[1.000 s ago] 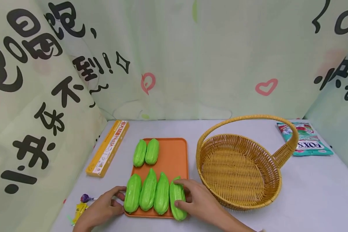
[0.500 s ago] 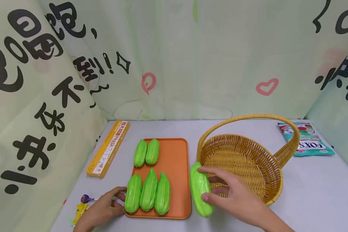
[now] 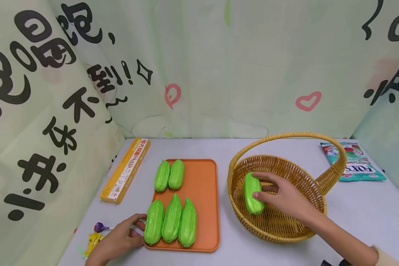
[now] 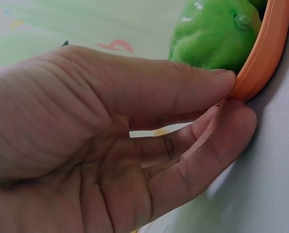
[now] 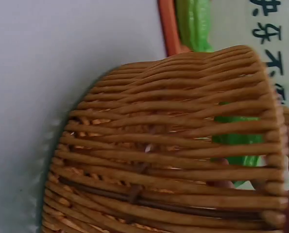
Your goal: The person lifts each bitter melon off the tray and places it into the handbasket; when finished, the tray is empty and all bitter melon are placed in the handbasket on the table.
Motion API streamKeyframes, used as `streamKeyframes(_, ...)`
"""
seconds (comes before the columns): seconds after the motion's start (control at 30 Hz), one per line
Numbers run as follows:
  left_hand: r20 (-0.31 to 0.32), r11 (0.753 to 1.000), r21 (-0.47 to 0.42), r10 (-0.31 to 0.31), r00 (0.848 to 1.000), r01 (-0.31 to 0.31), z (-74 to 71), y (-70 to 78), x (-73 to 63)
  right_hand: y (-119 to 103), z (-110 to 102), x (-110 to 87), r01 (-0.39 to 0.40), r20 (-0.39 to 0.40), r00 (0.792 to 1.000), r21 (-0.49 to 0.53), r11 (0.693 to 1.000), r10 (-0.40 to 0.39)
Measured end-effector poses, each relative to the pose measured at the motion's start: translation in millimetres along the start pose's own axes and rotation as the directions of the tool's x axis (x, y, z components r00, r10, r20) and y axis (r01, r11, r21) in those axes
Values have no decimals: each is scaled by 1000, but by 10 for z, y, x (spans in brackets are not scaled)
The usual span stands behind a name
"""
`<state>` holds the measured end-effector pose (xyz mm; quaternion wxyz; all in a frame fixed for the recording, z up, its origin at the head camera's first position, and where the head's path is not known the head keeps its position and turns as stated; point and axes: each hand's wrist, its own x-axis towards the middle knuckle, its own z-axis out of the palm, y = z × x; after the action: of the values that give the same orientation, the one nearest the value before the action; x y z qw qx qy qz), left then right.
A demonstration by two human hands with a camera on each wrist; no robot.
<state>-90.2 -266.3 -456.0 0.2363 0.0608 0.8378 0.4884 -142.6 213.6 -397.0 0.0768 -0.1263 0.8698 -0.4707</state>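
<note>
My right hand (image 3: 282, 196) grips a ridged green gourd (image 3: 253, 195) inside the wicker basket (image 3: 262, 231), thumb on the near side and fingers over the far side. Through the weave in the right wrist view, part of this gourd (image 5: 237, 138) shows, with fingertips beside it. At the orange tray's (image 3: 207, 214) front left corner, my left hand (image 3: 119, 238) pinches the rim. The left wrist view shows the thumb above and a finger below the tray rim (image 4: 265, 56). Three gourds (image 3: 171, 220) lie side by side at the tray's front, and two more (image 3: 169, 176) at its back left.
The basket's tall handle (image 3: 286, 135) arches over it. A yellow pasta box (image 3: 125, 170) lies left of the tray. A lollipop (image 3: 99, 227) and a yellow wrapper (image 3: 93, 242) are near the left forearm. A teal FOX'S bag (image 3: 354, 161) lies back right.
My right hand has lifted the rightmost front gourd off the tray and carried it right, into the basket. The left hand has stayed at the tray's corner.
</note>
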Motion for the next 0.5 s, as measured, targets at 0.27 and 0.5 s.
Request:
streamKeyframes(0.27,15,1000,-17,-19,1000,19,-2,-31,12,216,171,241,-32,98,995,134,990,19)
streamKeyframes(0.5,0,1000,-1,-11,1000,11,-12,-19,16,289,238,328,-32,138,990,182,983,7)
